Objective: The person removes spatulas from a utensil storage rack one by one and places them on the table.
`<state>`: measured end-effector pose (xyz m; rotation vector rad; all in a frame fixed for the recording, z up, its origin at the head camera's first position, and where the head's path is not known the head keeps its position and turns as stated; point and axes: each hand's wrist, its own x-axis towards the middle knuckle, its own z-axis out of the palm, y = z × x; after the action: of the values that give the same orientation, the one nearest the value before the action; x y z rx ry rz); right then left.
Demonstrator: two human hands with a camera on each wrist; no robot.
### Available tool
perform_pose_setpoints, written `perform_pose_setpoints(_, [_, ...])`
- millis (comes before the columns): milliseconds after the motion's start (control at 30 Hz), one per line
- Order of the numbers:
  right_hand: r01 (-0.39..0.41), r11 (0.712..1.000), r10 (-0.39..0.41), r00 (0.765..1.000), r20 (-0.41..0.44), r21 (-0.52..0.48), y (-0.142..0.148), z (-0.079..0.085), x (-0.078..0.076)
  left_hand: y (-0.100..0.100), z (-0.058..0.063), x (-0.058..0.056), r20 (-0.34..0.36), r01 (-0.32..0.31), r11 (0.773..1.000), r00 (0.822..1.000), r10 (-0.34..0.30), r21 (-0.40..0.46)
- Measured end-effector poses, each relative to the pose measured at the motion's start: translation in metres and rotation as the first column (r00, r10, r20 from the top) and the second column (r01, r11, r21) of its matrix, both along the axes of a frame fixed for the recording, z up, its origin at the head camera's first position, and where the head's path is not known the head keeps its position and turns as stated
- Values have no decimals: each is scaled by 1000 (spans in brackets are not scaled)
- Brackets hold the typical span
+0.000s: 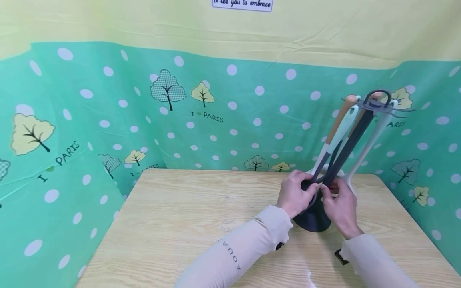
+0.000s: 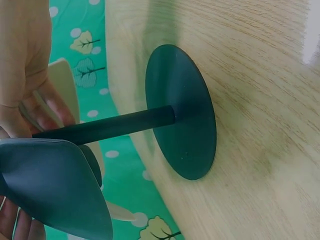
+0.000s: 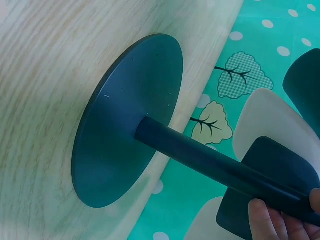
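Beige fabric sleeves (image 1: 248,236) foremost, black round-based stand (image 1: 312,219) is gripped by curled left hand (image 1: 294,194) and right hand (image 1: 340,205), apparently for steadying; upright support seems required next.

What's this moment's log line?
left grip: at mint-handled utensil | right grip: holds stand pole | base: on table

Round dark base (image 2: 187,145): wooden bench (image 2: 260,110) visible around it. Pole (image 2: 125,123): joined at base centre. Dark utensil head (image 2: 55,180): apart from base, on its pole side.
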<state>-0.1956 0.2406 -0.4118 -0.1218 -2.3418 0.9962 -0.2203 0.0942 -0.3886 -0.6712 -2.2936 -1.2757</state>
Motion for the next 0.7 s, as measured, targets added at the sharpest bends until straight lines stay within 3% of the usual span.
perform_pose_setpoints(700, [-13, 1000, 13, 1000, 3, 17, -12, 0, 0, -14, 0, 3, 16, -12, 1000, 1000, 12, 12])
